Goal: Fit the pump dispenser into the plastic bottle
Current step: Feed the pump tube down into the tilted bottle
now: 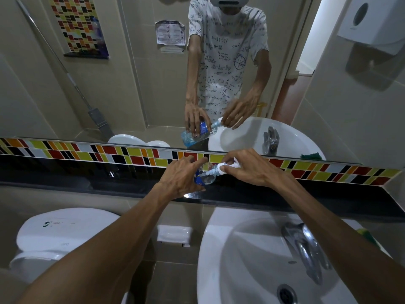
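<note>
You were at the seating step: your left hand (183, 178) was wrapped around the plastic bottle (205, 177), which was tipped over with its neck pointing toward three o'clock, held just above the black ledge (306, 194). Your right hand (247, 170) was pinched on the white pump dispenser (225, 167), its collar meeting the bottle's neck; the mirror (131, 73) at twelve o'clock showed the same pairing, with blue liquid pooled in the low end of the bottle. Whether the threads had already caught, I couldn't tell.

My read is that the fit was started but not finished. The next move would likely have called for you to keep the bottle steady in the left hand, line the collar square with the neck, and twist the pump with the right fingers until it sat snug. With the bottle tilted, liquid could have run toward the opening, so bringing it upright first would have been safer.

Around you was a small washroom: a glossy ledge backed by a band of coloured tiles (87, 153) at nine to three o'clock, a white basin (230, 249) with a chrome tap (304, 244) at five o'clock, a toilet cistern (63, 231) at seven o'clock, and a wall dispenser (372, 20) at two o'clock.
</note>
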